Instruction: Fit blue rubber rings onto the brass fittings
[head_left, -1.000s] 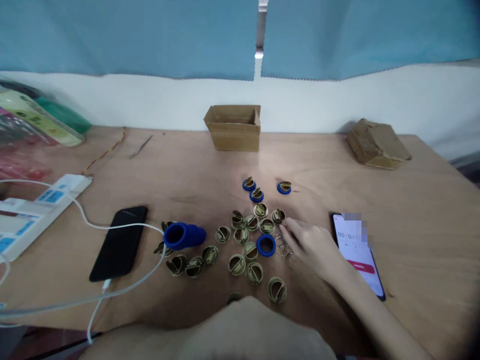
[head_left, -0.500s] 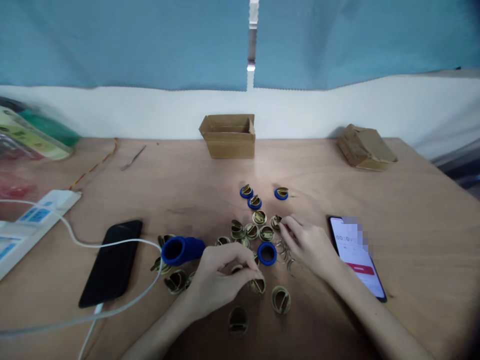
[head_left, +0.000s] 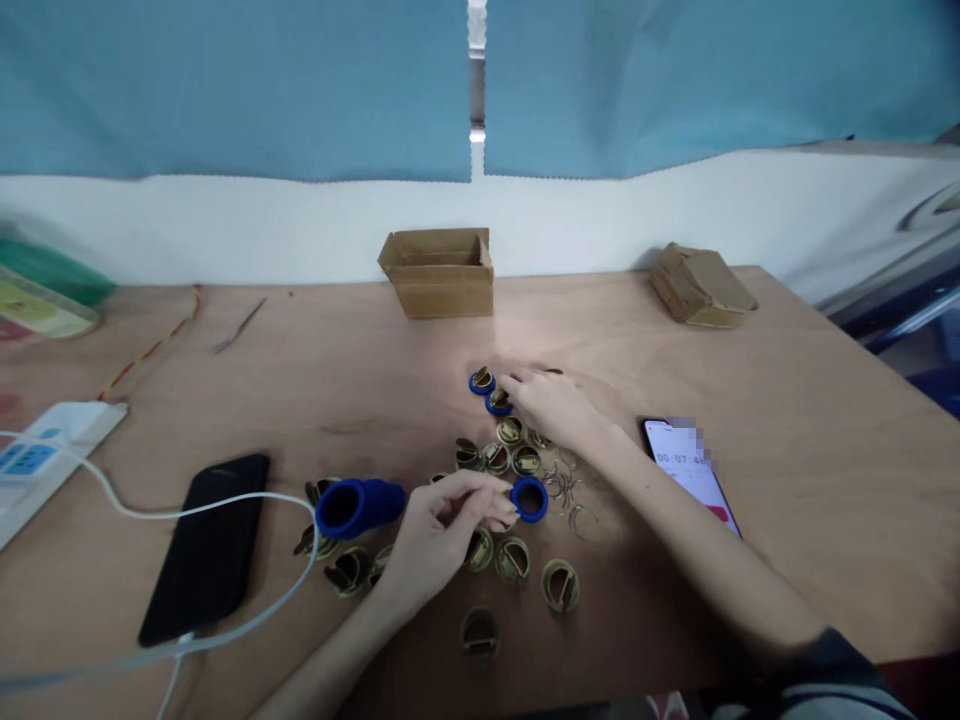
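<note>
My left hand (head_left: pixel 439 530) is curled in a pinch, its fingertips on the left edge of a loose blue ring (head_left: pixel 531 499). Several brass caps (head_left: pixel 512 558) lie around and under it. A blue tube of stacked rings (head_left: pixel 354 505) lies just to its left. My right hand (head_left: pixel 553 405) reaches to the far side of the pile, palm down with fingers together, beside two brass caps fitted with blue rings (head_left: pixel 489 391). What its fingers hold is hidden. Thin wire rings (head_left: pixel 566 490) lie below its wrist.
A black phone (head_left: pixel 202 545) with a white cable (head_left: pixel 247 500) lies at left, beside a power strip (head_left: pixel 45 450). A phone showing a timer (head_left: pixel 694 472) lies under my right forearm. An open cardboard box (head_left: pixel 439 272), a folded cardboard packet (head_left: pixel 701 285) and tweezers (head_left: pixel 238 324) sit at the back.
My left hand came into view and moved from the brass caps to the blue ring. My right hand moved away from the near caps toward the blue-ringed ones. The camera turned right.
</note>
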